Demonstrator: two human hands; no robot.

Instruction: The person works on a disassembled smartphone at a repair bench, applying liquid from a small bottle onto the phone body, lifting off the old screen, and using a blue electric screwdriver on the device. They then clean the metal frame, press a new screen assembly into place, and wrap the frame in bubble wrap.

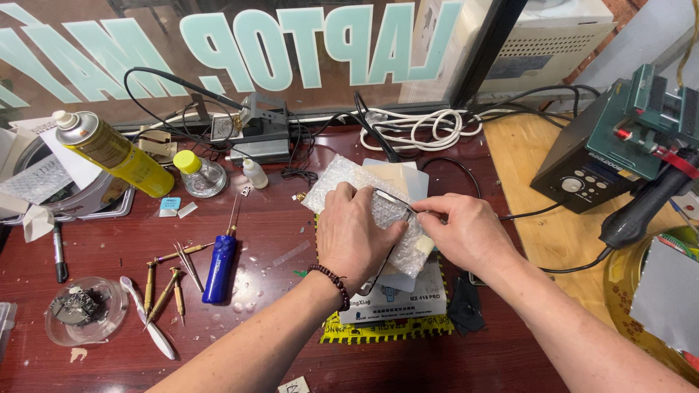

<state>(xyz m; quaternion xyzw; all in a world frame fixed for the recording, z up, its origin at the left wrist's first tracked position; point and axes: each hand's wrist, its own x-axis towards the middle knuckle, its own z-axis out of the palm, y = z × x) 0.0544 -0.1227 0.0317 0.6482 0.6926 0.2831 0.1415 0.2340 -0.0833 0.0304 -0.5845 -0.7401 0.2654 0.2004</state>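
Bubble wrap (364, 191) lies under both your hands at the middle of the dark red bench (262, 240), folded round a thin flat dark-edged part (393, 204) whose rim shows between your fingers. Your left hand (354, 236) presses down flat on the wrap with fingers curled over its near edge, so that grip is closed on the wrap. Your right hand (470, 231) pinches the wrap's right corner between thumb and forefinger, clamped there. The wrapped part sits directly under the left palm and just left of the right fingertips, on top of a white box (393, 298) and a yellow-edged mat (378, 331).

As I judge it, the risk is the thin part bending or sliding out of the open side of the wrap if you press hard or pull the corner unevenly. Loose tools lie near your left wrist: a blue-handled tool (218, 266), brass tips (164, 280) and white tweezers (149, 327); a sweep of your forearm could scatter them. The yellow spray can (116, 153) lies tilted well apart at the left
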